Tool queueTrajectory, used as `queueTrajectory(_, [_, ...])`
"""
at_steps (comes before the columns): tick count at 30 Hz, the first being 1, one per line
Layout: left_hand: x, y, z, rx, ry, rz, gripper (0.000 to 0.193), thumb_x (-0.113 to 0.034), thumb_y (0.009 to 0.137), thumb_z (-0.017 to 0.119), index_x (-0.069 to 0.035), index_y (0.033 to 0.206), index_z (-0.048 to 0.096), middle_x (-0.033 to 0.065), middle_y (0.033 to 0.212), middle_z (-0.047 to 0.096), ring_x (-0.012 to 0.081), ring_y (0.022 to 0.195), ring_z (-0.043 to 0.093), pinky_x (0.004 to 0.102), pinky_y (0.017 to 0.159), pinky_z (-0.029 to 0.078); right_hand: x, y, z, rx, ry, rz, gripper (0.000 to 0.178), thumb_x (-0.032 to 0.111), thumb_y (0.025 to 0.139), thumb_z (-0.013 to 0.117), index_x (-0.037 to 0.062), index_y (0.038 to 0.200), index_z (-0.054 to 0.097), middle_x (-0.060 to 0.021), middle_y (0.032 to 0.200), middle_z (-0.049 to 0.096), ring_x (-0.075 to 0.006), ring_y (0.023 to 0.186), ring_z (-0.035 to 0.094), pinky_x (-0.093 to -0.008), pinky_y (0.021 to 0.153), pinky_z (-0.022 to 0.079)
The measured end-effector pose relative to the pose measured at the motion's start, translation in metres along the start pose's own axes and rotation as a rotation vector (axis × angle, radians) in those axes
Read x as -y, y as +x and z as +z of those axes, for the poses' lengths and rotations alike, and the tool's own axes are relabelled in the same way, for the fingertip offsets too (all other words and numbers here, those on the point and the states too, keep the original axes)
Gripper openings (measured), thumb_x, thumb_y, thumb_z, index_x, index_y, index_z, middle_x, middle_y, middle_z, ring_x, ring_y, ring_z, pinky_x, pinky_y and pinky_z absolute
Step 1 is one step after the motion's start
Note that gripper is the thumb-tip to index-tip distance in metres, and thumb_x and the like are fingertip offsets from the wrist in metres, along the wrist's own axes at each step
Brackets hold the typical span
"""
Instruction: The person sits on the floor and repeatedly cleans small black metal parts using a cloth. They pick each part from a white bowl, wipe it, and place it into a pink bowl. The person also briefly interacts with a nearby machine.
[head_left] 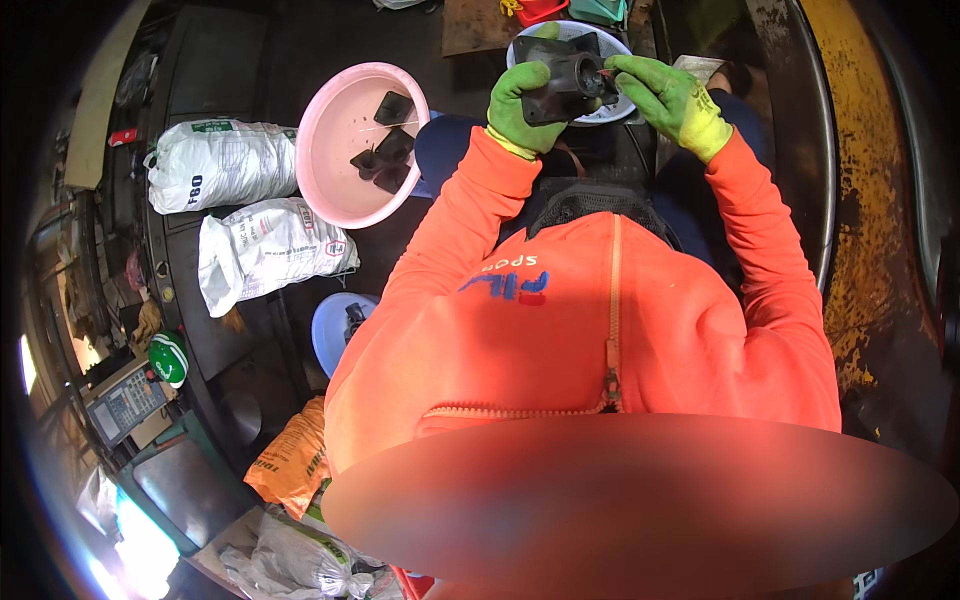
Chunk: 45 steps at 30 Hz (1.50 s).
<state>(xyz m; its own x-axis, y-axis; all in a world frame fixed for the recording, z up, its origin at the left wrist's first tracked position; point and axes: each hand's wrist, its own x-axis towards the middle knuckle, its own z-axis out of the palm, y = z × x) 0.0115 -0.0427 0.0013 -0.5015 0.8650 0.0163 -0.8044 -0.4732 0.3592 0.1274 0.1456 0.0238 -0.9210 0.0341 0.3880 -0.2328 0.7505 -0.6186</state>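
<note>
My left hand, in a green glove with a yellow cuff, grips a black plastic part by its side. The part has a wide flared plate and a narrower round end facing right. At that round end, the gloved fingers of my right hand are pinched together. A small reddish bit shows at their tips, too small to name. Beneath the part is a white-blue plastic basket, largely covered by the part and my hands.
Left of my knees stands a pink basin holding several black pieces. Beyond it lie two white sacks. A blue basin sits by my left elbow. Red and green containers are at the top. A rusty yellow metal surface runs along the right.
</note>
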Motion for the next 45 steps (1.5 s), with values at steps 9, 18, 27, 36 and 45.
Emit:
queueTrajectory(9, [0.000, 0.002, 0.013, 0.072, 0.089, 0.114, 0.062, -0.009, 0.072, 0.060, -0.005, 0.132, 0.048, 0.0148, 0.118, 0.059, 0.0345, 0.111, 0.057, 0.0516, 0.100, 0.044, -0.001, -0.001, 0.011, -0.123, -0.038, -0.162, 0.026, 0.020, 0.092, 0.059, 0.0086, 0.115, 0.062, -0.0110, 0.099, 0.067, -0.0314, 0.087, 0.066, -0.0366, 0.071, 0.053])
queueTrajectory(18, [-0.006, 0.003, 0.020, 0.041, 0.104, 0.120, 0.063, -0.011, 0.067, 0.062, -0.004, 0.128, 0.050, 0.0126, 0.113, 0.059, 0.0323, 0.108, 0.057, 0.0471, 0.094, 0.047, 0.022, -0.005, 0.022, -0.143, 0.145, 0.029, 0.027, 0.016, 0.092, 0.060, 0.0025, 0.115, 0.061, -0.0136, 0.100, 0.067, -0.0291, 0.087, 0.066, -0.0347, 0.074, 0.052])
queueTrajectory(27, [-0.010, 0.003, 0.035, 0.046, 0.203, 0.180, 0.070, -0.008, 0.066, 0.072, -0.004, 0.131, 0.046, 0.0174, 0.129, 0.052, 0.0292, 0.112, 0.056, 0.0400, 0.099, 0.045, 0.032, -0.008, 0.031, -0.159, 0.355, 0.110, 0.030, 0.010, 0.095, 0.058, -0.0032, 0.122, 0.057, -0.0120, 0.100, 0.068, -0.0145, 0.092, 0.064, -0.0276, 0.076, 0.051])
queueTrajectory(36, [-0.009, 0.007, 0.047, 0.140, 0.398, 0.330, 0.083, -0.009, 0.062, 0.077, -0.005, 0.137, 0.042, 0.0135, 0.120, 0.056, 0.0287, 0.108, 0.059, 0.0389, 0.095, 0.049, 0.049, -0.007, 0.031, -0.130, 0.684, 0.427, 0.030, 0.015, 0.098, 0.055, -0.0009, 0.122, 0.058, 0.0008, 0.091, 0.060, -0.0044, 0.077, 0.052, -0.0205, 0.066, 0.044])
queueTrajectory(45, [-0.011, 0.012, 0.038, 0.209, 0.629, 0.498, 0.081, -0.015, 0.067, 0.080, -0.009, 0.138, 0.040, 0.0139, 0.127, 0.052, 0.0289, 0.111, 0.058, 0.0391, 0.097, 0.047, 0.077, -0.005, 0.021, -0.091, 0.882, 0.508, 0.023, 0.024, 0.099, 0.049, 0.0046, 0.108, 0.059, 0.0037, 0.068, 0.051, -0.0037, 0.052, 0.040, -0.0193, 0.046, 0.031])
